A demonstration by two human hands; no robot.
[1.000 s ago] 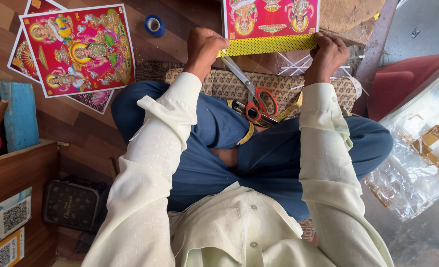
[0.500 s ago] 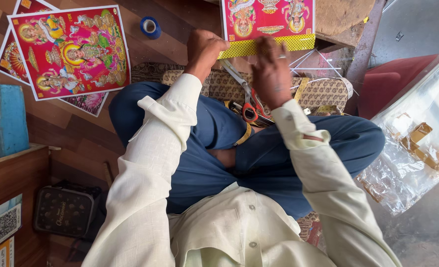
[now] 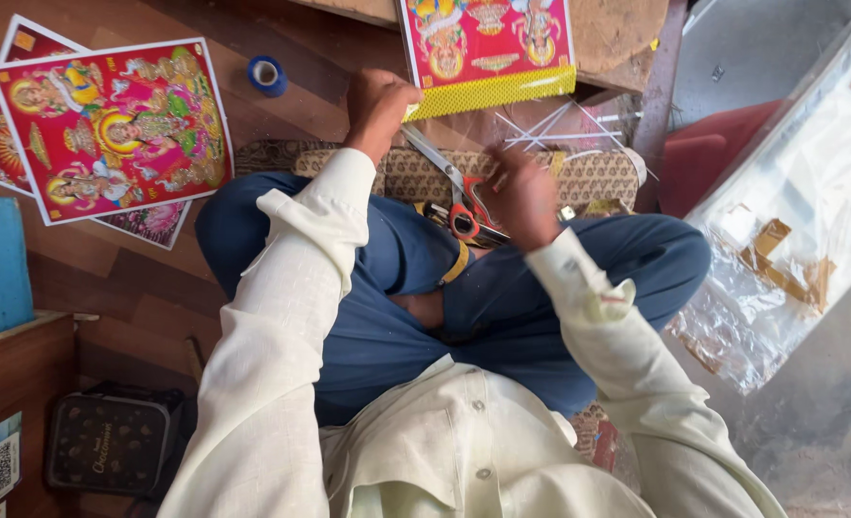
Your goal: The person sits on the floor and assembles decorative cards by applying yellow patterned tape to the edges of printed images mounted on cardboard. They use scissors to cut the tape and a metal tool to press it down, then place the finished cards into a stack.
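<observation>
Lying beside right hand (image 3: 524,197): scissors (image 3: 456,192).

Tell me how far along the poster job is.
Done: two posters lie stacked on the floor to the left. In hand: the left hand pins a poster's yellow edge, and the right hand is by the scissors, blurred. Left: a plastic-wrapped stack sits on the right; its contents are unclear.
</observation>
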